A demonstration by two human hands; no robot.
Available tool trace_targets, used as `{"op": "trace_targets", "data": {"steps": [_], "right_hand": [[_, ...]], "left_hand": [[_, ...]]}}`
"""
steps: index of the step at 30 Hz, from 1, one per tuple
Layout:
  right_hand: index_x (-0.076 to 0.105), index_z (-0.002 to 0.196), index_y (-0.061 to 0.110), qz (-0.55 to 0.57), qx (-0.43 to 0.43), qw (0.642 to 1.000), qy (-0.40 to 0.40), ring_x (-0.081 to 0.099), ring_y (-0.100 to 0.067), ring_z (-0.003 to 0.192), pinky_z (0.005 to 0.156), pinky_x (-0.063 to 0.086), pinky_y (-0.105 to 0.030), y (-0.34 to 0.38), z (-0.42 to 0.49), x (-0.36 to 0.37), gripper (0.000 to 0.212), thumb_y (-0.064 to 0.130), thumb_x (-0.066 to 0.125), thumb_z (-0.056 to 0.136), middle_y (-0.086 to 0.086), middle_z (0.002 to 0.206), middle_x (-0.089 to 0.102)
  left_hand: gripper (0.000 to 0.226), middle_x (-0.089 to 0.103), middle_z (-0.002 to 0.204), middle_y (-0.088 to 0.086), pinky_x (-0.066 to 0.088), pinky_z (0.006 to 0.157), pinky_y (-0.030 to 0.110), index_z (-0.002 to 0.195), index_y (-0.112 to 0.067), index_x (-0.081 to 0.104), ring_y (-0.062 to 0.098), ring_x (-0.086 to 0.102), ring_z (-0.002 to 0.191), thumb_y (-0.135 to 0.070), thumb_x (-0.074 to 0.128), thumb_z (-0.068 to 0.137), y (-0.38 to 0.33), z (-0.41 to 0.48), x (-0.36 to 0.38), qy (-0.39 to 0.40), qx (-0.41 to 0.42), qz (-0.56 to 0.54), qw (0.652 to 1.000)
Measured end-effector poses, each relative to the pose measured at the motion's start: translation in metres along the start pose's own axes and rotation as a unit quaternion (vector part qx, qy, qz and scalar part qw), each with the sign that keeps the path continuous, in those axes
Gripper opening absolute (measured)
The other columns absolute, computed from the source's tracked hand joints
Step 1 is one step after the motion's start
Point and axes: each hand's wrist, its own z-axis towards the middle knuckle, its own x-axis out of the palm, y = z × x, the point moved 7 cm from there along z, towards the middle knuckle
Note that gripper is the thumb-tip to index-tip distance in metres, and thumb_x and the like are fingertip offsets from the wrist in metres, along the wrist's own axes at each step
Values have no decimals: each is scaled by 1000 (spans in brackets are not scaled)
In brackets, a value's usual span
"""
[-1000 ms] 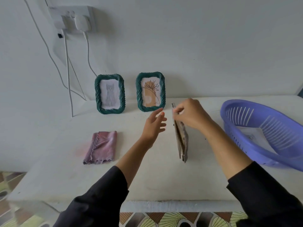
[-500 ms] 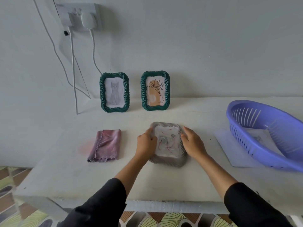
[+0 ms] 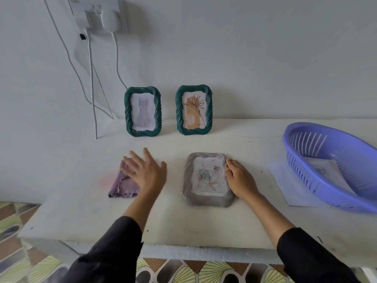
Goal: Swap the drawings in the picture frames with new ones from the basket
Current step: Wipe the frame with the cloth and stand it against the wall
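Steadying the grey frame (image 3: 206,178), laid flat face up on the table (image 3: 183,221), with the right hand (image 3: 241,180), fingers curled on its right edge. Moving the left hand (image 3: 145,172) off it to the pink cloth (image 3: 120,184), fingers spread, empty; likely wiping next.

Home, wall socket (image 3: 98,13), patterned floor tiles (image 3: 12,219)

White table (image 3: 204,225). Far edge: 2 upright frames, left green frame (image 3: 142,112) with a cat drawing, right green frame (image 3: 193,110) with a flower drawing. Centre: grey frame (image 3: 206,178), flat, face up. Left: pink cloth (image 3: 122,185). Right: purple basket (image 3: 306,180) partly on white sheet (image 3: 285,184).
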Motion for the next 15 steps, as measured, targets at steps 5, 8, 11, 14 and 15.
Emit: {"op": "trace_targets", "data": {"steps": [5, 8, 11, 14, 15], "right_hand": [[28, 144, 6, -1, 3, 1000, 3, 24, -17, 143, 114, 17, -25, 0, 0, -1, 46, 20, 29, 100, -8, 153, 28], [29, 144, 7, 17, 6, 1000, 9, 24, -16, 143, 114, 17, -25, -2, 1, 0, 46, 20, 30, 100, -6, 153, 28], [33, 143, 10, 113, 30, 993, 8, 27, -15, 141, 115, 20, -28, -6, 0, -6, 48, 27, 36, 99, -4, 152, 31], [30, 144, 16, 241, 52, 969, -20, 27, -14, 141, 117, 21, -32, -3, -4, -20, 56, 39, 43, 95, -1, 153, 29], [27, 145, 18, 269, 43, 962, -26, 26, -14, 142, 116, 20, -31, 3, -5, -24, 59, 42, 44, 93, 1, 154, 27]], "left_hand": [[83, 1, 155, 20, 6, 113, 60, 147, -31, 10, 45, 3, 142, -73, 35, 80, 46, 12, 16, 84, -80, 15, 993], [71, 28, 139, 17, 27, 103, 49, 138, -29, 28, 38, 30, 127, -68, 37, 80, 48, 14, 10, 60, -66, 13, 996], [57, 36, 126, 16, 34, 97, 46, 130, -22, 41, 37, 38, 118, -54, 42, 83, 51, 16, -2, 32, -85, -30, 995], [58, 40, 126, 18, 36, 99, 45, 132, -21, 42, 39, 43, 117, -53, 44, 83, 45, 14, -10, 30, -95, -137, 986], [60, 41, 126, 18, 37, 101, 43, 133, -24, 42, 39, 46, 116, -57, 44, 83, 35, 11, -12, 36, -83, -203, 975]]}}
